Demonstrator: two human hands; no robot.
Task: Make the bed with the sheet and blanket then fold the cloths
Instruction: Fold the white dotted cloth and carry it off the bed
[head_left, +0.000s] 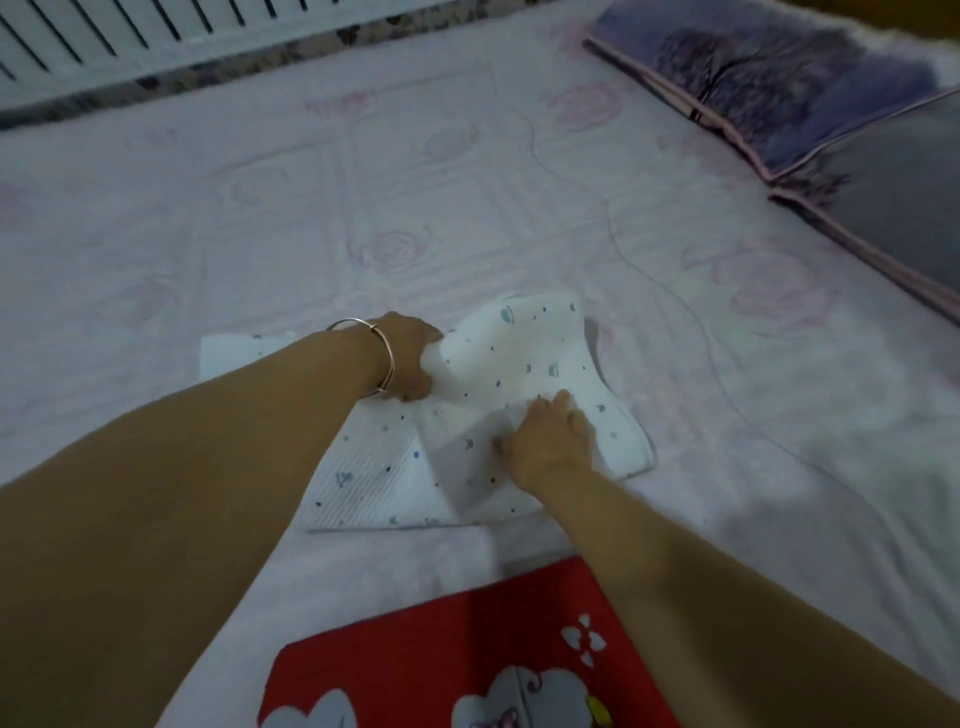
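A small white cloth (519, 358) with blue dots and prints lies partly folded on the pale pink rose-patterned bed sheet (363, 208). My left hand (410, 358), with a thin bangle on the wrist, grips the cloth's left edge and lifts a fold of it. On the cloth's lower middle my right hand (550, 447) presses down with fingers bunched in the fabric. The cloth's ribbed lower-left part (374, 478) lies flat, half hidden under my left forearm.
A folded red cloth (467, 649) with grey and white prints lies at the near edge of the bed. Two purple-grey pillows (831, 114) lie along the right side. A white slatted rail (156, 36) runs along the far side.
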